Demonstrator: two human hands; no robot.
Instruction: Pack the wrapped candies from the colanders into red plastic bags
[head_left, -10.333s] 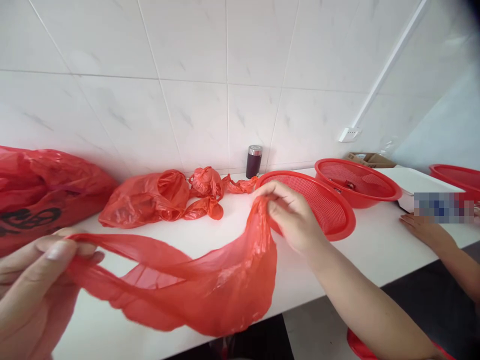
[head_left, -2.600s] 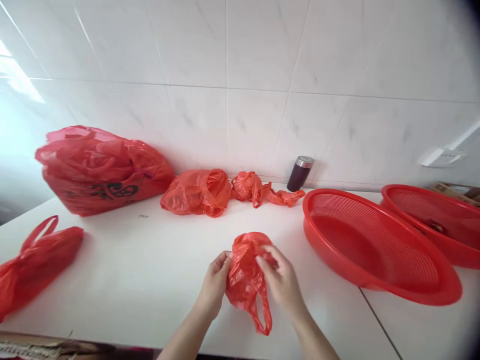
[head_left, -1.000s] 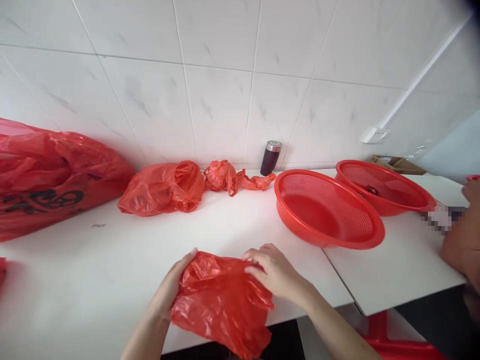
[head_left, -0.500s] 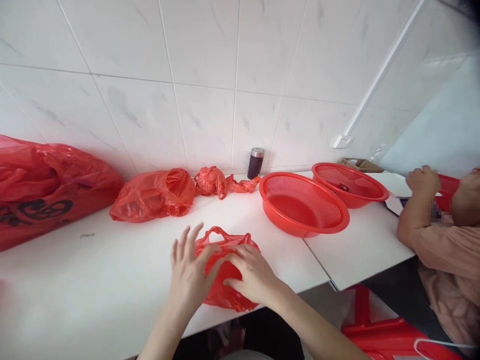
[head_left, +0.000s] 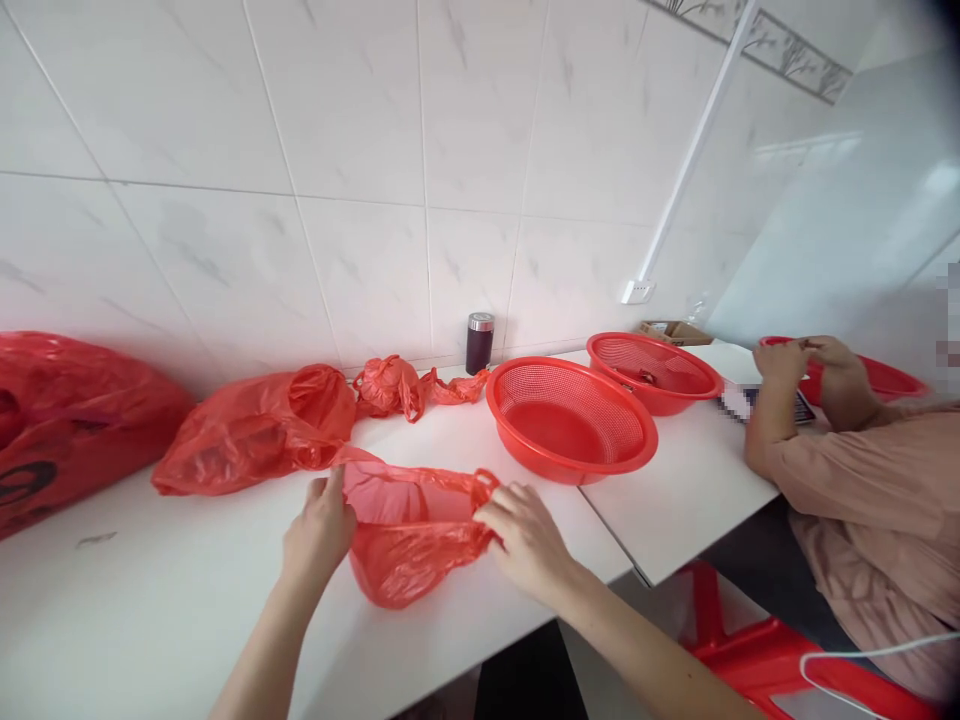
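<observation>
A thin red plastic bag (head_left: 412, 560) is stretched out between my two hands over the white table (head_left: 172, 620). My left hand (head_left: 319, 530) pinches the bag's left rim, thumb and fingers closed on it. At the opposite side my right hand (head_left: 525, 535) grips the rim near a handle loop. The mouth of the bag is spread wide and faces up. Just behind it lies a larger filled red plastic bag (head_left: 247, 430), close to my left hand. What sits inside the stretched bag, if anything, cannot be made out.
A red mesh basket (head_left: 570, 465) stands right of my hands, with a second red basket (head_left: 652, 400) behind. A dark tumbler (head_left: 480, 345), a knotted red bag (head_left: 388, 385) and a big red bag (head_left: 82, 430) line the wall. A person (head_left: 862, 470) sits at right.
Both hands have closed on the bag's rim and pulled its mouth apart, the left hand moving left. The camera view has turned somewhat to the right.
</observation>
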